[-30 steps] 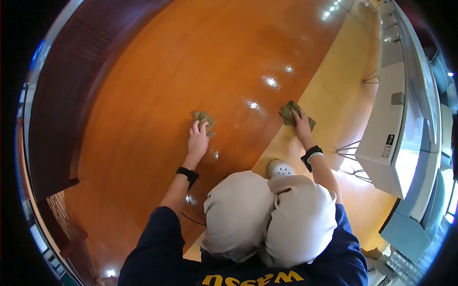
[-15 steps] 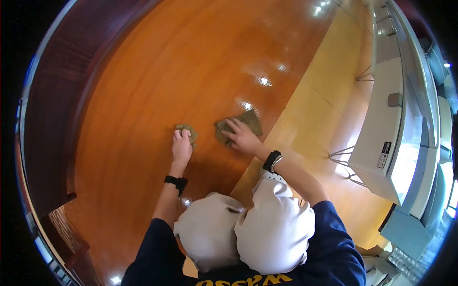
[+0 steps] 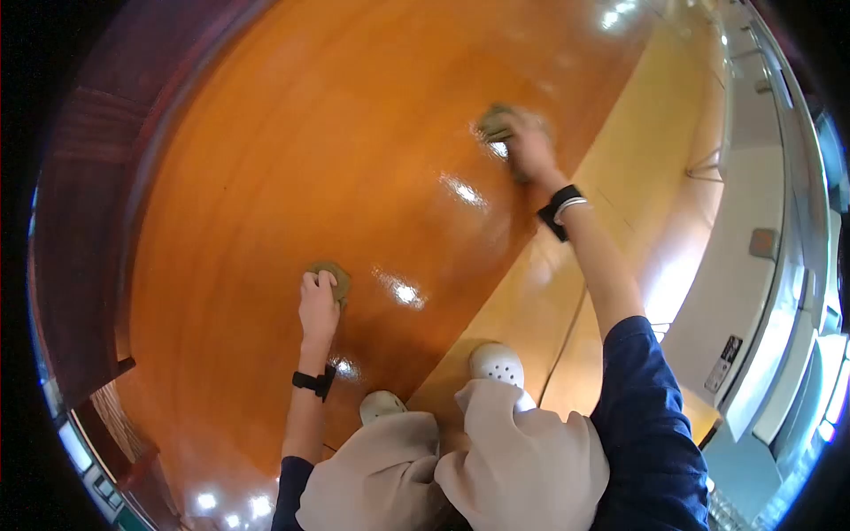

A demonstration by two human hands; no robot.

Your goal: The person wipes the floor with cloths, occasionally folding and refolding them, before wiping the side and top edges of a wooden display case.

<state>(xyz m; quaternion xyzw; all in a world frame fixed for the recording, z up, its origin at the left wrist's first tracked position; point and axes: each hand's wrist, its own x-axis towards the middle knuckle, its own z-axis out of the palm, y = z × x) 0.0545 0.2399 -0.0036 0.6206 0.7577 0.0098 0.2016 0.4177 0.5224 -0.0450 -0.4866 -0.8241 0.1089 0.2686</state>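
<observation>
My left hand [image 3: 318,307] is closed on a bunched olive-green cloth [image 3: 334,281], which rests on the glossy orange-brown wooden floor [image 3: 292,159]. Farther forward and to the right, my right hand [image 3: 531,149], blurred by motion, presses a second olive-green cloth [image 3: 498,124] against the same floor. Its fingers are curled over the cloth, and part of that cloth is hidden under the hand. Wet-looking bright glints show on the boards between the two hands.
My light clogs [image 3: 498,364] and bent knees are below the hands. A paler floor strip [image 3: 611,208] runs diagonally on the right, beside a long white cabinet-like unit [image 3: 722,292] with thin metal legs. A dark wooden panel [image 3: 93,203] borders the left.
My right hand has swept its cloth forward and to the right, straightening the arm. My left hand and its cloth have shifted slightly back and left. The clogs have come into view.
</observation>
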